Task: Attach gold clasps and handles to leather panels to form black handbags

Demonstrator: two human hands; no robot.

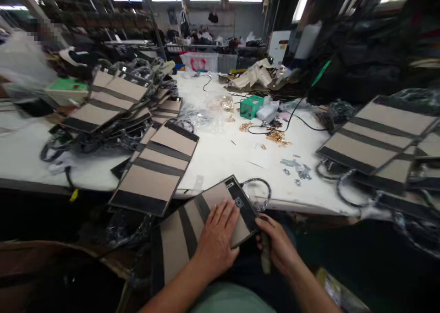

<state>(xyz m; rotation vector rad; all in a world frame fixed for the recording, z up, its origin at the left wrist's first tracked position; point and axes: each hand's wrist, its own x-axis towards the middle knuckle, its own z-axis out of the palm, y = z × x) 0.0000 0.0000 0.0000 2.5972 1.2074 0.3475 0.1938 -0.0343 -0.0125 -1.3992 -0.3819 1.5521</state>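
The striped panel point(176, 242) lay aslant at the front edge of the white table point(220, 152). The left hand point(217, 237) rested flat upon it, with its fingers extended. The right hand point(277, 244), apart from the left, was closed around a narrow dark thing point(265, 255) beside the panel's corner; what exactly this thing was, I could not tell.
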